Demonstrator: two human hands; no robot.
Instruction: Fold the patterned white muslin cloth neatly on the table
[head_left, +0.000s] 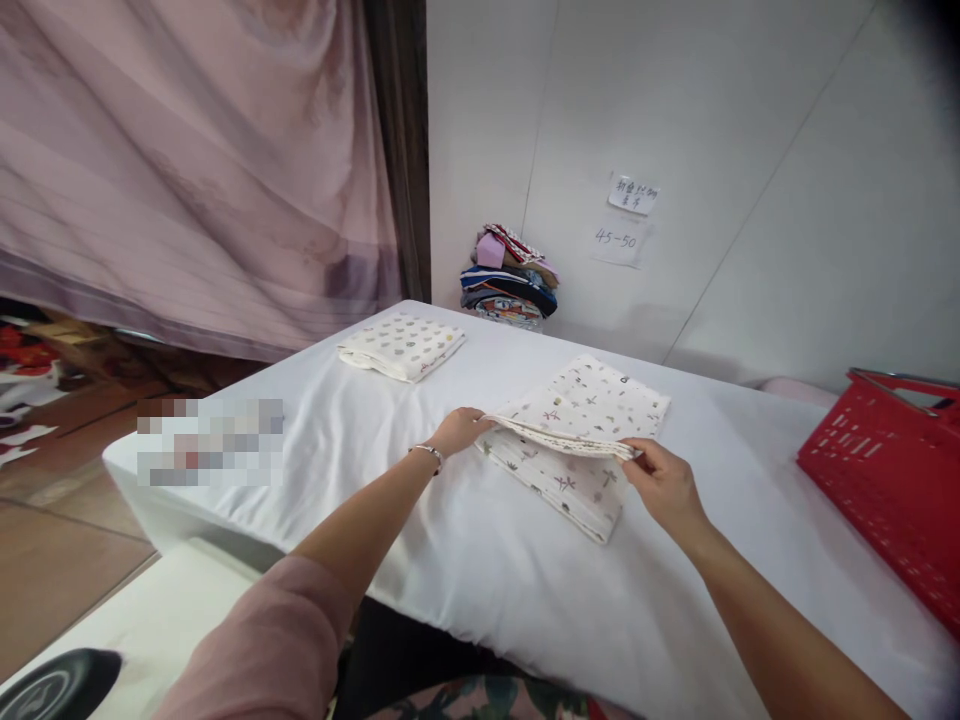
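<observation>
A white cloth (577, 395) with small printed figures lies partly folded on the table, its layers stacked. My left hand (459, 430) pinches the left corner of its raised folded edge. At the right corner of that same edge, my right hand (664, 478) grips the layers between thumb and fingers. The edge is lifted a little above the lower part of the cloth, which rests flat toward me. Farther back on the left sits another folded white cloth (405, 345) with a grey pattern, untouched by either hand.
The table wears a white tablecloth (322, 460). A red plastic basket (892, 480) stands at the right. Behind the table, a stack of folded fabrics (510, 275) rises by the wall. Handwritten paper notes (619, 240) hang there. A pink curtain (202, 150) drapes at the left.
</observation>
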